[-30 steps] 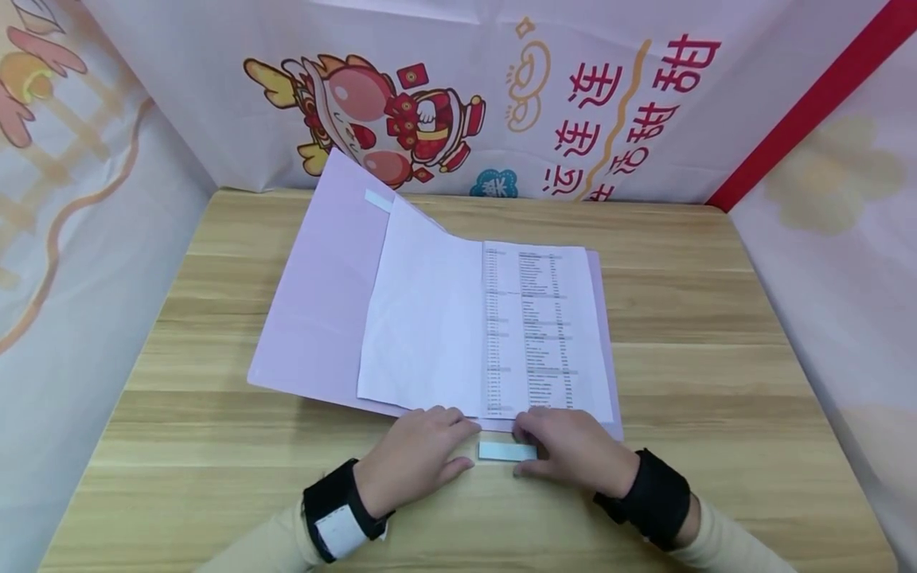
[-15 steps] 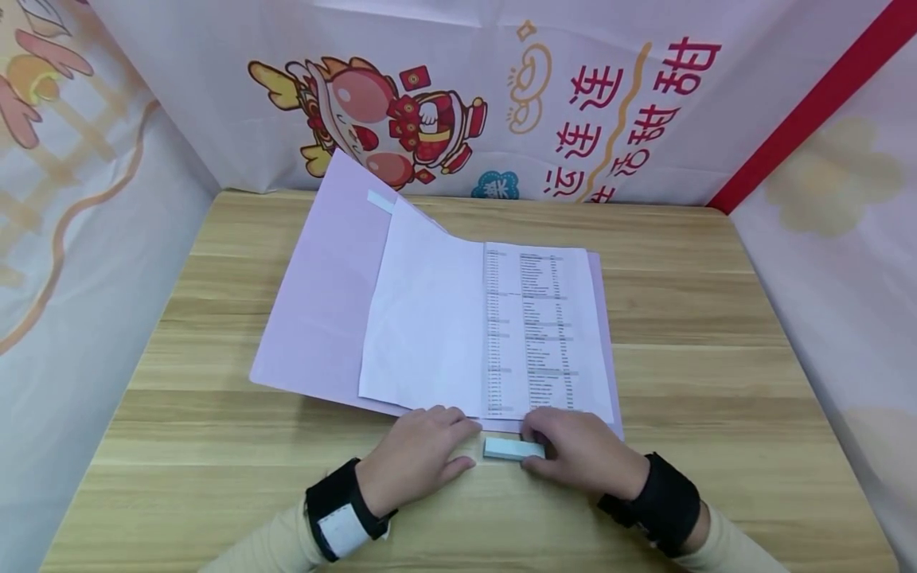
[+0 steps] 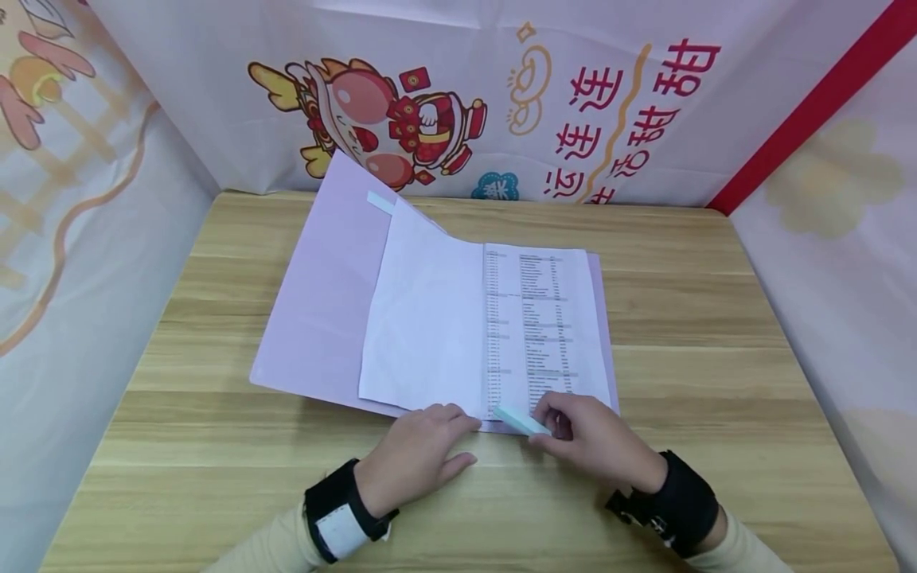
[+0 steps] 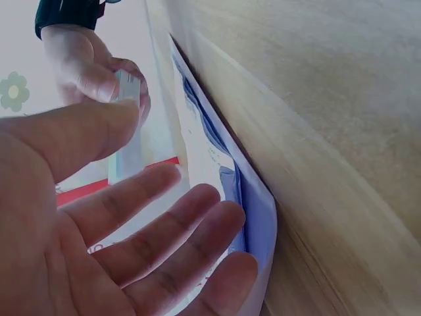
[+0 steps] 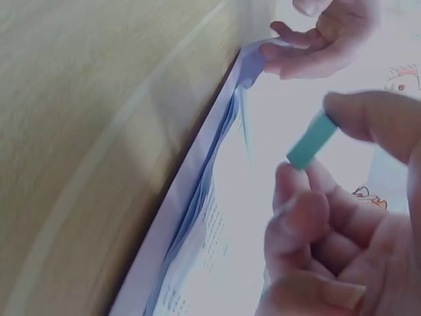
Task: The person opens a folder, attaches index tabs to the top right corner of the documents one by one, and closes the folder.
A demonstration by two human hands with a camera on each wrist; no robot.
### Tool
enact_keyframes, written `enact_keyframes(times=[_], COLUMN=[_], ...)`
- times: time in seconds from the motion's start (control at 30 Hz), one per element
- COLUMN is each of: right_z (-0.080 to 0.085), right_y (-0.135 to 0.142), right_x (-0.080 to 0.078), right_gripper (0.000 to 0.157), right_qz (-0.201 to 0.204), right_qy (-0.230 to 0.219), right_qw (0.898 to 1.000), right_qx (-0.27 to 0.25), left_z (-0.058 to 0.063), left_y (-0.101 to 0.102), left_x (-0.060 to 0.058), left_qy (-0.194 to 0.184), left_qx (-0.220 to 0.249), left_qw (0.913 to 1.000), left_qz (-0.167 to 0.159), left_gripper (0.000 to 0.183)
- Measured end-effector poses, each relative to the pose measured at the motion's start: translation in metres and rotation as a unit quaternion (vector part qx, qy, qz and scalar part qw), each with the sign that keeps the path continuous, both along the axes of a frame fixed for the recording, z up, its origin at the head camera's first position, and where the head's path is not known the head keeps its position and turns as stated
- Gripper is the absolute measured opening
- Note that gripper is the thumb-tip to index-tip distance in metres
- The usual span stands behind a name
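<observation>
A purple folder [image 3: 308, 302] lies spread on the table, its left cover raised. Inside it are a blank white page [image 3: 426, 318] and a printed list sheet [image 3: 548, 334]. My right hand [image 3: 595, 442] pinches a slim pale-teal bar [image 3: 519, 420] between thumb and fingers, above the sheet's lower edge. In the right wrist view the bar's green end [image 5: 312, 141] shows between thumb and fingertips; its exact kind cannot be told. At the folder's near edge is my left hand [image 3: 415, 450], fingers loosely extended and holding nothing, as the left wrist view [image 4: 138, 230] also shows.
The wooden table [image 3: 688, 318] extends around the folder on all sides. White cloth walls [image 3: 444, 24] with cartoon prints enclose its back and sides. A light strip [image 3: 380, 203] shows on the folder's raised cover. Both wrists wear black bands [image 3: 344, 509].
My right hand has grasped the bar from the table by the folder's near edge and lifted it, tilted, over the printed sheet. The left hand and folder have stayed in place.
</observation>
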State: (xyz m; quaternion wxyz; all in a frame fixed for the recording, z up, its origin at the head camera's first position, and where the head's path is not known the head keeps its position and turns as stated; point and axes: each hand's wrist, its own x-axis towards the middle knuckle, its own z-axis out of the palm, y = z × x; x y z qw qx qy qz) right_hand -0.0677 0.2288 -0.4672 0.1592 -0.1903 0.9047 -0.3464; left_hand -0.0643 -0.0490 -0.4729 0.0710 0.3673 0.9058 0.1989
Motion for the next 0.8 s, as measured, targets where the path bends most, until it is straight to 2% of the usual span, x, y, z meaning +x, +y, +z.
enact_keyframes(times=[0.13, 0.27, 0.33, 0.43, 0.57, 0.67, 0.73, 0.8], right_z=[-0.001, -0.004, -0.004, -0.002, 0.002, 0.003, 0.003, 0.004], right_y=[-0.001, -0.004, -0.006, -0.009, -0.015, -0.019, -0.021, -0.023], right_x=[-0.002, -0.003, -0.004, -0.004, -0.006, -0.007, -0.007, -0.008], right_gripper=[0.017, 0.015, 0.015, 0.018, 0.021, 0.024, 0.028, 0.031], right_qz=[-0.037, -0.092, -0.114, -0.134, -0.133, -0.112, -0.100, -0.091], right_qy=[-0.001, -0.018, -0.041, -0.098, -0.184, -0.238, -0.265, -0.280], right_qw=[0.998, 0.992, 0.985, 0.971, 0.949, 0.932, 0.921, 0.915], right_qx=[-0.047, -0.089, -0.122, -0.170, -0.217, -0.250, -0.267, -0.275], left_z=[0.005, 0.012, 0.015, 0.018, 0.021, 0.021, 0.020, 0.020], left_y=[0.001, 0.004, 0.007, 0.011, 0.017, 0.021, 0.023, 0.023], left_x=[-0.001, -0.002, -0.003, -0.005, -0.007, -0.008, -0.008, -0.008], left_qy=[-0.028, -0.072, -0.083, -0.079, -0.071, -0.078, -0.079, -0.078], left_qx=[0.029, 0.086, 0.116, 0.161, 0.202, 0.212, 0.213, 0.215], left_qw=[0.9989, 0.9921, 0.9875, 0.9815, 0.9755, 0.9737, 0.9736, 0.9734], left_qz=[0.025, 0.057, 0.067, 0.068, 0.050, 0.033, 0.023, 0.014], left_gripper=[0.048, 0.055, 0.055, 0.054, 0.054, 0.056, 0.059, 0.061])
